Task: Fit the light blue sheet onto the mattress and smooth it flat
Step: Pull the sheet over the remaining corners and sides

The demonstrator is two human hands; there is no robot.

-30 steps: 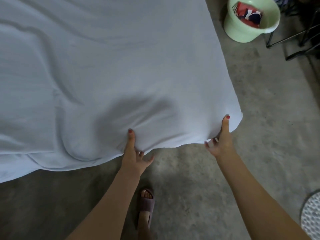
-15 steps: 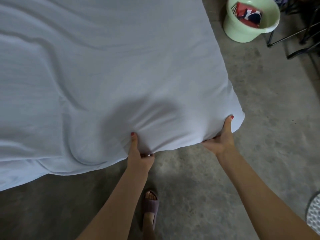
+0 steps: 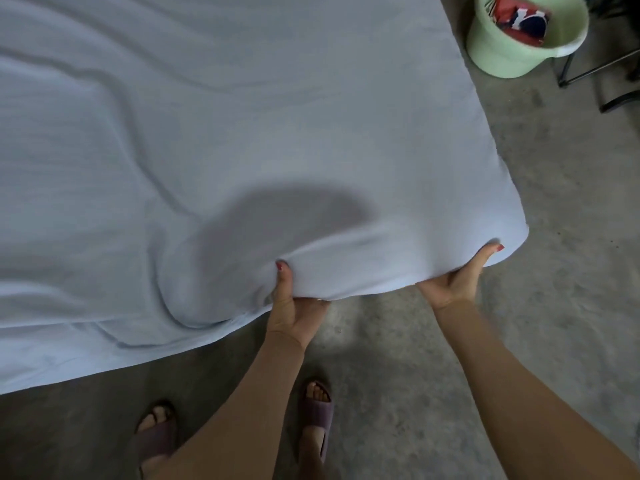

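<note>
Pale blue cotton, the sheet, covers the whole bed surface ahead of my fingers and hangs over its near edge toward the floor; the mattress beneath it is hidden. My left hand grips the near hem: the thumb lies on top of the cloth, while the other fingers are curled underneath, out of sight. My right hand grips the same hem at the sheet's near right corner, thumb pressed up against the cloth and the remaining fingers tucked below it. Between the two thumbs the fabric is drawn into a taut band with a shallow bulge and a shadow just beyond it. Left of my left thumb, long soft folds run across the sheet, and a loose flap drapes lower toward the floor. Far beyond my right fingers a light green bucket stands on the concrete, holding a red, white and dark bundle. Just right of the bucket, thin black metal legs show. Below my wrists, both feet in mauve sandals stand on the floor.
</note>
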